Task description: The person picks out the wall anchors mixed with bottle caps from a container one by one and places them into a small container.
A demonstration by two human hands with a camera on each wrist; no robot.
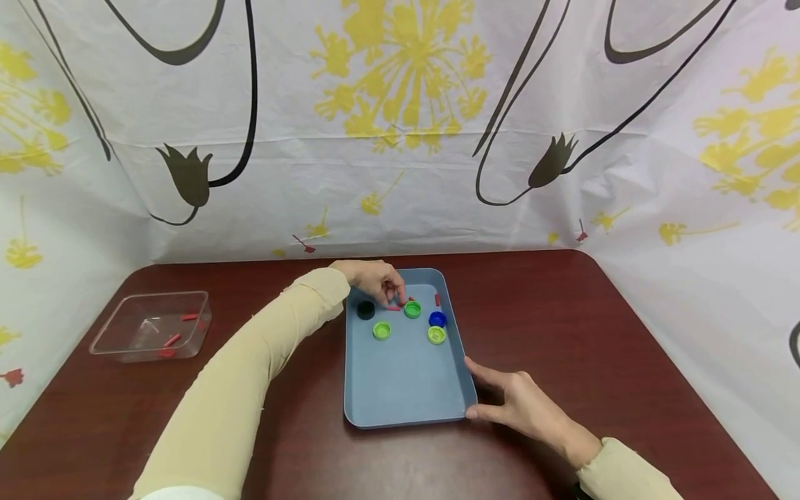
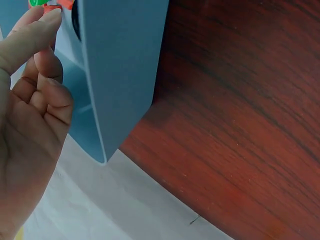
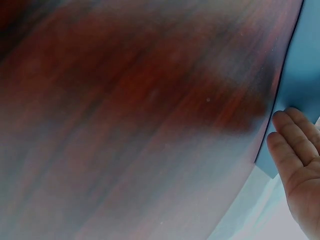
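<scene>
Over the far half of the blue tray (image 1: 406, 389), the left hand (image 1: 378, 281) reaches down with bent fingers, thumb and forefinger close to a red stick (image 1: 394, 307); whether they grip it or merely touch it I cannot tell, since the left wrist view cuts the spot off at its top edge. That stick lies between a black cap (image 1: 365, 310) and a green cap (image 1: 412, 309), nearer the green one, and this crowding looks like the main hazard: a small slip of the fingertips could roll the stick away or shove the green cap out of place. Another red stick (image 1: 411, 299) sits just behind that cap and could be caught by a stray knuckle. At the tray's near right corner, the right hand (image 1: 531, 403) has its fingers straight and spread against the side, grasping nothing. Pressing too hard there, with nothing bracing the opposite wall, could make the tray skid across the smooth table (image 1: 531, 305). Such a jolt would probably disturb the blue cap (image 1: 437, 319) and the yellow-green cap (image 1: 436, 335), which lie almost touching. Well apart on the left, the clear container (image 1: 144, 355) with more red pieces seems at risk only from a wide swing of the left arm.
</scene>
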